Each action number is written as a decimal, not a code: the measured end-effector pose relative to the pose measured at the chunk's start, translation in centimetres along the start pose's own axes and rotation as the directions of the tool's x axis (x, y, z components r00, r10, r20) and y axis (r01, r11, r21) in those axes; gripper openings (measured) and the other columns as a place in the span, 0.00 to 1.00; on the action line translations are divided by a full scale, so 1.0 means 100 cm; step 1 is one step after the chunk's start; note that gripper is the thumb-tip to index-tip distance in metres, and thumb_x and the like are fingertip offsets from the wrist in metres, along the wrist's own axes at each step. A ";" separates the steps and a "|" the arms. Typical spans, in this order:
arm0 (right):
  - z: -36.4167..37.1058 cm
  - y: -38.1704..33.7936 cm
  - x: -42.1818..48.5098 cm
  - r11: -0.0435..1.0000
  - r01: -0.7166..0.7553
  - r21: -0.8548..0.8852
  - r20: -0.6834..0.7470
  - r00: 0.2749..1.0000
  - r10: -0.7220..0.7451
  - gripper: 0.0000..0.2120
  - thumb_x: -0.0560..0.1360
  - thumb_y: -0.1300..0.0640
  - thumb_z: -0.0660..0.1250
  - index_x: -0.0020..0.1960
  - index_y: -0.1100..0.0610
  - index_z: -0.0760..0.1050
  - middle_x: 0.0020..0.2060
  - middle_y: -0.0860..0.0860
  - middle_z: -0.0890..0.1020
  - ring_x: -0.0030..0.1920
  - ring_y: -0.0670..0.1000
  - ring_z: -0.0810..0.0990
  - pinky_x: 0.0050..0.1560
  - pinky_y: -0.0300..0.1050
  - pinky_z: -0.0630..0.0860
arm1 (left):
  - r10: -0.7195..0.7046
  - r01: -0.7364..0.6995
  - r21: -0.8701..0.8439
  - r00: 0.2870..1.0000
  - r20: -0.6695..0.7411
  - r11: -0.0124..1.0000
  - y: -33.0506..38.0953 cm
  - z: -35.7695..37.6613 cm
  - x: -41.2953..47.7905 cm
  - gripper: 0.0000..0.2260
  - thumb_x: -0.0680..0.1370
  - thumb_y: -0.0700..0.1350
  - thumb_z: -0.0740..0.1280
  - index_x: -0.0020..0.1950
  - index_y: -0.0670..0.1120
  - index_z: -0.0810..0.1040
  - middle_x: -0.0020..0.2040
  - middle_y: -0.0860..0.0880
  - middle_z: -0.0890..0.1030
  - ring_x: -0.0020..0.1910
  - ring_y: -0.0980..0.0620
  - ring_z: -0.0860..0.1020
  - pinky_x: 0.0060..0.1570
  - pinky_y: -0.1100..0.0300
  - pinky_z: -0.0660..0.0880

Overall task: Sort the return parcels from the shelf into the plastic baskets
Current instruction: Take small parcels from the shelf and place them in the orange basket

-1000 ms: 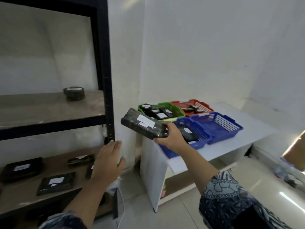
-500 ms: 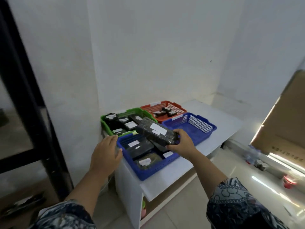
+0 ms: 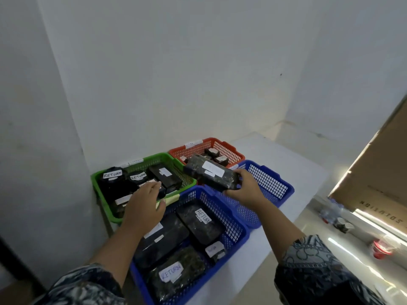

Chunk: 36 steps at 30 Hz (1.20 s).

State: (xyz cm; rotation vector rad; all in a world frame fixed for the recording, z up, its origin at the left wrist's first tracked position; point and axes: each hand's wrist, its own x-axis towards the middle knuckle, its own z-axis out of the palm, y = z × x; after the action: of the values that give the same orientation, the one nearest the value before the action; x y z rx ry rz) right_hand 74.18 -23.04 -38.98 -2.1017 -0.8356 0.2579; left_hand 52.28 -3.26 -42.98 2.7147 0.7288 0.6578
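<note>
Sorted: black RETURN parcels already in green basket (image 3: 100,183), red basket (image 3: 233,150), near blue basket (image 3: 239,230).
In hand: right hand (image 3: 247,190) grips wrapped parcel (image 3: 211,176) above baskets, unplaced.
Left hand (image 3: 143,208): spread, empty.
Far blue basket (image 3: 273,186): looks empty.
Shelf: out of view.

Place: a parcel-sorting back room
Evidence: coloured plastic baskets (image 3: 273,190) on a white table (image 3: 293,164), black wrapped parcels (image 3: 198,225) (labelled "RETURN"), bare white walls (image 3: 176,73), cardboard carton (image 3: 378,172).
</note>
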 end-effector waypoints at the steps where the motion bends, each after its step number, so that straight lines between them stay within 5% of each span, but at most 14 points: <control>1: 0.001 0.008 0.012 1.000 -0.003 -0.001 0.000 1.000 0.003 0.29 0.64 0.60 0.78 0.58 0.50 0.67 0.57 0.51 0.72 0.57 0.51 0.74 0.58 0.50 0.77 | -0.008 0.008 0.000 1.000 0.008 1.000 -0.001 0.009 0.008 0.25 0.74 0.50 0.59 0.67 0.38 0.71 0.64 0.42 0.75 0.65 0.43 0.71 0.61 0.48 0.70; 15: 0.005 0.120 0.224 0.994 0.055 -0.096 0.293 0.956 -0.025 0.31 0.66 0.61 0.76 0.64 0.55 0.66 0.58 0.51 0.69 0.56 0.50 0.72 0.53 0.41 0.74 | -0.355 0.357 -0.055 0.934 0.044 0.932 0.025 0.132 0.147 0.22 0.79 0.47 0.60 0.72 0.42 0.65 0.70 0.45 0.69 0.69 0.47 0.66 0.65 0.52 0.65; 21: 0.018 0.130 0.289 0.969 0.196 -0.147 0.519 0.850 -0.093 0.33 0.66 0.61 0.76 0.67 0.56 0.64 0.59 0.52 0.70 0.59 0.50 0.71 0.56 0.40 0.70 | -0.571 0.564 -0.141 0.821 -0.013 0.814 0.025 0.166 0.205 0.22 0.80 0.47 0.59 0.73 0.42 0.64 0.72 0.44 0.66 0.70 0.46 0.65 0.67 0.50 0.64; 28: 0.043 0.137 0.336 0.967 0.191 -0.167 0.683 0.730 -0.026 0.37 0.65 0.64 0.76 0.69 0.56 0.62 0.61 0.53 0.68 0.59 0.53 0.71 0.54 0.44 0.74 | -0.726 0.706 -0.198 0.686 -0.044 0.680 0.021 0.195 0.247 0.23 0.81 0.49 0.57 0.74 0.42 0.61 0.73 0.43 0.63 0.72 0.46 0.62 0.68 0.50 0.61; 36: 0.064 0.155 0.359 0.955 0.230 -0.185 0.741 0.671 -0.018 0.36 0.67 0.68 0.72 0.70 0.55 0.61 0.64 0.55 0.68 0.60 0.55 0.72 0.57 0.46 0.75 | -0.755 0.728 -0.217 0.651 -0.082 0.651 0.024 0.218 0.263 0.20 0.81 0.45 0.56 0.73 0.42 0.63 0.71 0.44 0.66 0.69 0.46 0.65 0.64 0.54 0.63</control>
State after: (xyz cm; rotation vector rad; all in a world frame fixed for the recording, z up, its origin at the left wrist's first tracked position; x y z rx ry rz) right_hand 105.81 -2.42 -51.05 -2.1639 -1.5587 1.0249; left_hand 84.15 5.76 -51.59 1.9251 1.6237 0.6767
